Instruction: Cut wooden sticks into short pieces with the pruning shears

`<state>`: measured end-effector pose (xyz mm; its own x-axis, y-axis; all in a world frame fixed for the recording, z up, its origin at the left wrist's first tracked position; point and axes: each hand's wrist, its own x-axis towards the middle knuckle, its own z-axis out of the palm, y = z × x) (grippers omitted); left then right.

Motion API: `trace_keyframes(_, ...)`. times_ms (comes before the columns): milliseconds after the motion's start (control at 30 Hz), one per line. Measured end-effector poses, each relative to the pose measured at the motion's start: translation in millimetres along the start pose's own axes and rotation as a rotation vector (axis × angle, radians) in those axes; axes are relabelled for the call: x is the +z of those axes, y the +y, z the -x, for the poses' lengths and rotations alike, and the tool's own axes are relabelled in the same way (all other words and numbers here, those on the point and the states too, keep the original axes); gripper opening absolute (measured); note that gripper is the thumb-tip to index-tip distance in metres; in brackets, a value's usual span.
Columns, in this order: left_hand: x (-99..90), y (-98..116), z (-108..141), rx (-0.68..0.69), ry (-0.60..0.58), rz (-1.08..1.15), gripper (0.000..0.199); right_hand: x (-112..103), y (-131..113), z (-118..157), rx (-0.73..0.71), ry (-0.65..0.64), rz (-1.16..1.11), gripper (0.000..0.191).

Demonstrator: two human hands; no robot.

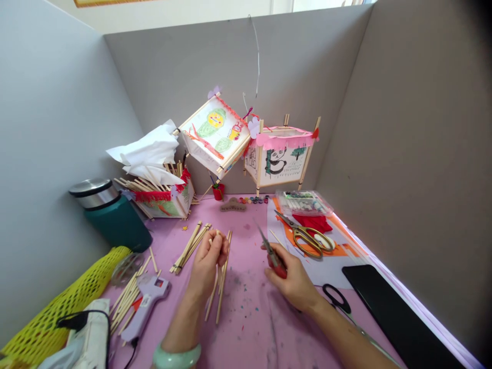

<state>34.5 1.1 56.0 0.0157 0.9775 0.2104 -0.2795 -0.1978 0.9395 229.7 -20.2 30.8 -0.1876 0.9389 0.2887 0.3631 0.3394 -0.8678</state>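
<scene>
My left hand (210,255) is closed in a pinch around a thin wooden stick, its fingers hiding most of the grip. Below and beside that hand, pale wooden sticks (222,289) stretch down over the purple tabletop. My right hand (292,277) grips red-handled pliers (275,260), their slim, slightly blurred jaws pointing up and to the left. A gap separates the pliers from my left hand. Just left of my left hand lie stick bundles (191,247) bound with dark bands.
Two paper lanterns (217,130) (284,159) hang at the back. At left are a stick-filled box (165,205), a teal bottle (115,220), a glue gun (146,305) and loose sticks (125,302). Gold-handled scissors (307,238), black-handled scissors (337,300) and a black tablet-like slab (388,312) lie right.
</scene>
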Motion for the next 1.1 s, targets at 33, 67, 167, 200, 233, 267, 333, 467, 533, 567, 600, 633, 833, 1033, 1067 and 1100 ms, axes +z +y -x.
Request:
trace_keyframes(33,-0.1,0.8,-0.7,-0.016,-0.016,0.052,0.02,-0.7,2.2,-1.2,0.024,0.027,-0.045,0.036)
trace_keyframes(67,-0.2,1.2,-1.3,-0.029,-0.036,0.092,0.02,-1.4,4.2,-2.3,0.039,0.047,-0.083,0.037)
trace_keyframes(167,-0.3,-0.2,-1.5,-0.039,-0.07,0.135,0.016,-1.9,7.0,-3.6,0.049,0.048,-0.137,0.039)
trace_keyframes(200,-0.4,-1.6,-1.0,-0.043,-0.079,0.113,0.013,-1.4,6.5,-3.3,0.048,0.03,-0.137,0.04)
trace_keyframes(233,-0.5,-3.2,-0.4,-0.055,-0.09,0.08,0.011,-0.6,5.5,-2.8,0.046,0.012,-0.13,0.04)
trace_keyframes(267,-0.8,-4.9,0.3,-0.07,-0.105,0.044,0.009,0.2,4.0,-2.1,0.044,-0.003,-0.12,0.04)
trace_keyframes(333,-1.4,-8.2,1.5,-0.105,-0.133,-0.001,0.01,1.7,0.9,-0.9,0.043,-0.021,-0.098,0.041)
trace_keyframes(467,-1.4,-11.7,2.1,-0.114,-0.165,0.017,0.025,2.5,-2.3,-0.9,0.041,-0.02,-0.072,0.041)
trace_keyframes(533,-0.3,-11.0,2.2,-0.127,-0.18,0.021,0.026,2.5,-2.7,-1.4,0.026,-0.022,-0.066,0.043)
trace_keyframes(567,0.5,-10.2,2.4,-0.136,-0.181,0.023,0.026,2.6,-2.8,-1.4,0.015,-0.025,-0.062,0.044)
trace_keyframes(600,1.4,-9.2,2.5,-0.147,-0.173,0.028,0.027,2.8,-3.0,-1.3,0.004,-0.03,-0.056,0.045)
trace_keyframes(633,2.3,-8.3,2.6,-0.16,-0.161,0.037,0.029,3.1,-3.1,-1.0,-0.005,-0.036,-0.048,0.045)
trace_keyframes(833,3.6,-9.6,0.4,-0.221,-0.037,0.152,0.033,4.1,-3.7,0.6,-0.019,-0.034,-0.024,0.047)
trace_keyframes(1033,-0.2,-10.9,-3.0,-0.247,-0.006,0.346,0.034,-0.5,-5.4,0.6,0.046,-0.094,-0.208,0.039)
trace_keyframes(1067,-0.1,-10.0,-2.9,-0.25,-0.021,0.376,0.033,-0.6,-5.7,0.8,0.068,-0.121,-0.295,0.038)
trace_keyframes(1100,0.3,-9.1,-2.6,-0.25,-0.038,0.401,0.031,-0.1,-5.9,1.2,0.091,-0.143,-0.379,0.037)
